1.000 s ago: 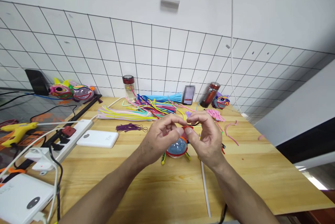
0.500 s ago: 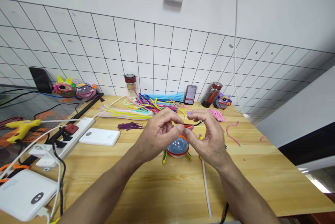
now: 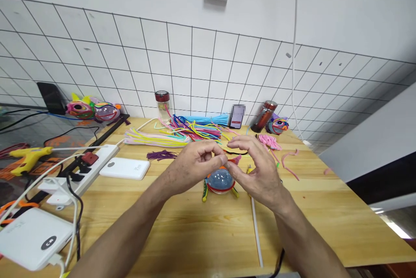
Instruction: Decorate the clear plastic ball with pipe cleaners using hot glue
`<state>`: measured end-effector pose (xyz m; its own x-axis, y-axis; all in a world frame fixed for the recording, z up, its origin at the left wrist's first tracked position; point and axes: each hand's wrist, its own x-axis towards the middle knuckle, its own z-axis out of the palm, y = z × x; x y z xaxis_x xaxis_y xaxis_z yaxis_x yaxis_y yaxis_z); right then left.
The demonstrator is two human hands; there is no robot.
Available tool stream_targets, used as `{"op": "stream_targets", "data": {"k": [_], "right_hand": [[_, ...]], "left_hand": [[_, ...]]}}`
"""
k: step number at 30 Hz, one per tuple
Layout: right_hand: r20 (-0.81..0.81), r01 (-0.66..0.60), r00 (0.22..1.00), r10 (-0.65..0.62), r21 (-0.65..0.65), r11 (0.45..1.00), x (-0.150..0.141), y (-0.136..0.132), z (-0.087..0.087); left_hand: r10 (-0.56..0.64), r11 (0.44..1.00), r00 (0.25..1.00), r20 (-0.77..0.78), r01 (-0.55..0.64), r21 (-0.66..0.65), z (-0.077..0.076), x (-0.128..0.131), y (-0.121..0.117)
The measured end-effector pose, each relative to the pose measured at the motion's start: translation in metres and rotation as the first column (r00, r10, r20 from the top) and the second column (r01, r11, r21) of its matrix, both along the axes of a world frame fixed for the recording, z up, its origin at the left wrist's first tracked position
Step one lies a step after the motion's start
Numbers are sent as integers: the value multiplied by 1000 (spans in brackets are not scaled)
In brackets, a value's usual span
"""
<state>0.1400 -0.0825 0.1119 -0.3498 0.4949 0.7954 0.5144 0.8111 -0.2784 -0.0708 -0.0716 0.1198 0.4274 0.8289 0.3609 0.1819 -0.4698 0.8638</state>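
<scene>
Over a clear plastic ball [image 3: 221, 179], my two hands meet at the fingertips. The ball carries a red band round it, orange and pink pieces on top, and green-and-yellow legs on the tabletop. My left hand [image 3: 199, 163] is closed in a pinch, thumb against fingers; whatever lies between them is too small to make out. My right hand [image 3: 258, 174] curves in a C, thumb tip touching the left fingertips and the other fingers apart above it. Part of the ball's top is hidden behind the hands. A white stick [image 3: 256, 232] lies below my right hand.
Bundles of coloured pipe cleaners [image 3: 198, 128] lie at the back, near a glass bottle [image 3: 163, 107], a phone [image 3: 237, 117] and a red flask [image 3: 264, 115]. On the left are a power strip [image 3: 97, 159], power banks [image 3: 125, 168] and a yellow glue gun [image 3: 29, 159].
My hands have shifted slightly down relative to the scene, still meeting at the fingertips. The ball stays in place beneath them. The view has tilted a little.
</scene>
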Motion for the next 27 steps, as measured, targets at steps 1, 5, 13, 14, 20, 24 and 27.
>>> {"op": "stream_targets", "data": {"k": [1,5,13,14,20,24,27], "right_hand": [[4,-3,1000,3,4,1000,0,0,0],[10,-17,1000,17,14,1000,0,1,0],[-39,-35,999,33,-44,998,2,1,-1],[-55,-27,998,23,-68,997,2,0,-1],[-222,15,971,-91,-324,946,-2,-2,-2],[-332,-43,937,-106,-412,910,-2,1,-3],[-393,-71,913,-110,-419,905,-1,4,-6]], "left_hand": [[-1,1000,1000,-1,1,-17,0,0,0],[-14,999,1000,-8,13,-49,-1,-1,1],[-7,985,996,88,22,-172,-3,3,4],[-1,983,993,114,22,-183,-3,4,4],[79,966,969,235,-16,-258,1,7,6],[156,961,950,272,-83,-264,-4,6,8],[159,958,950,270,-83,-273,-6,6,9]]}}
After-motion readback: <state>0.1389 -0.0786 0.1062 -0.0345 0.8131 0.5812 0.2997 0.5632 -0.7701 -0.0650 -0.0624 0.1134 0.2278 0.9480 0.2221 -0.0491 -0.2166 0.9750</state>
